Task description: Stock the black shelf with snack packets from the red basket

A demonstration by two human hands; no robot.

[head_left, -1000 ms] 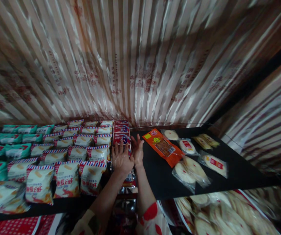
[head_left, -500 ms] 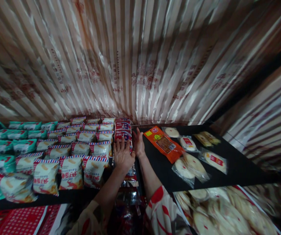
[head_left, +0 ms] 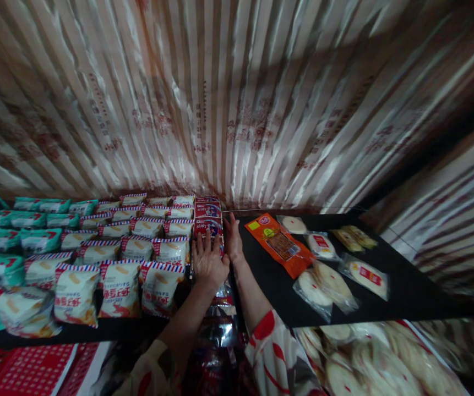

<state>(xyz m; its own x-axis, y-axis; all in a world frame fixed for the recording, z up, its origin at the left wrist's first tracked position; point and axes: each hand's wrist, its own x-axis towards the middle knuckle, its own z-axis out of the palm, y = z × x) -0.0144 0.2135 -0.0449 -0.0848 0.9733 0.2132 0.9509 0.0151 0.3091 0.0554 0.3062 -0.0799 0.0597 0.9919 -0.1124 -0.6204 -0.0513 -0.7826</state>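
A column of dark red and blue snack packets (head_left: 207, 226) runs away from me along the black tabletop. My left hand (head_left: 211, 259) lies flat on these packets with its fingers spread. Upright along their right side stands my right hand (head_left: 232, 239), palm turned toward the column and fingers stretched out. Both hands hold nothing. Left of the column are rows of white snack bags (head_left: 120, 287) with striped tops. To the right of my right hand lies an orange packet (head_left: 280, 245). More shiny packets (head_left: 220, 330) show below my wrists, partly hidden by my forearms.
Teal packets (head_left: 41, 242) are lined up at the far left. On the black table (head_left: 410, 286) at right lie round pale cakes (head_left: 315, 286) in clear wrap and small packs (head_left: 366, 272). Red baskets (head_left: 34, 371) and a box of wrapped flat cakes (head_left: 364, 357) stand in front. A striped curtain hangs behind.
My view has shifted slightly, so the table goods sit a little differently in the picture. Both hands keep nearly the same place at the packet column.
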